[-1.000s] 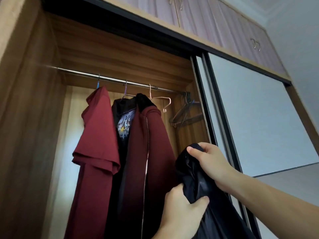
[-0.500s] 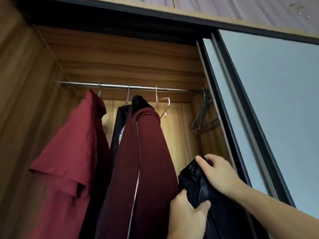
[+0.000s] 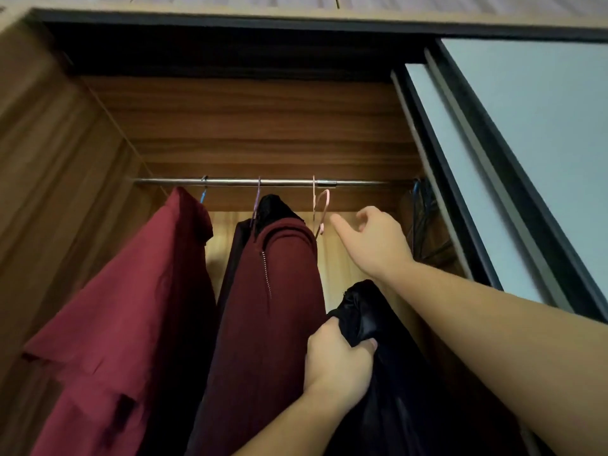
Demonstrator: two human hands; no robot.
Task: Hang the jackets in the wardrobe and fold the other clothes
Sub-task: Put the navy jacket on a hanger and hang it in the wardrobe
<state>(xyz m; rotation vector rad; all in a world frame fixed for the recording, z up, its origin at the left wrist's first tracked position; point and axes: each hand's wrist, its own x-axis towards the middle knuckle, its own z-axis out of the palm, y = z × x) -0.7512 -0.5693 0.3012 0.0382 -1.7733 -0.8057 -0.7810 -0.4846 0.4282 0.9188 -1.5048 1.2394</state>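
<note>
The black jacket [image 3: 378, 357] hangs in a bunch from the left hand [image 3: 335, 360], whose fingers and thumb are curled tight round a fistful of its upper cloth, low in the open wardrobe [image 3: 65, 159] and just right of the maroon zip jacket [image 3: 273, 291] already on the rail [image 3: 263, 182]. The cloth looks thin and faintly glossy, so it is likely light, limp and a little slippery: it will give no shape of its own and may slide through a loose hold, and a fistful like this one seems safer than a fingertip pinch. For hanging, the collar or shoulder seams are probably the best places to take it, since a hanger must slip into the shoulders; where the collar lies in the bundle cannot be told. The right hand [image 3: 371, 245] holds nothing, its fingers spread and loosely bent, the forefinger stretched toward the bare pink hanger [image 3: 321, 212] that hooks over the rail between the maroon jacket and a cluster of dark hangers [image 3: 424, 225] at the far right; finger and hanger are near but apart. That hanger looks like thin wire, light and apt to swing, so it is best taken at the neck under the hook. A red shirt [image 3: 131, 291] hangs at the left.
</note>
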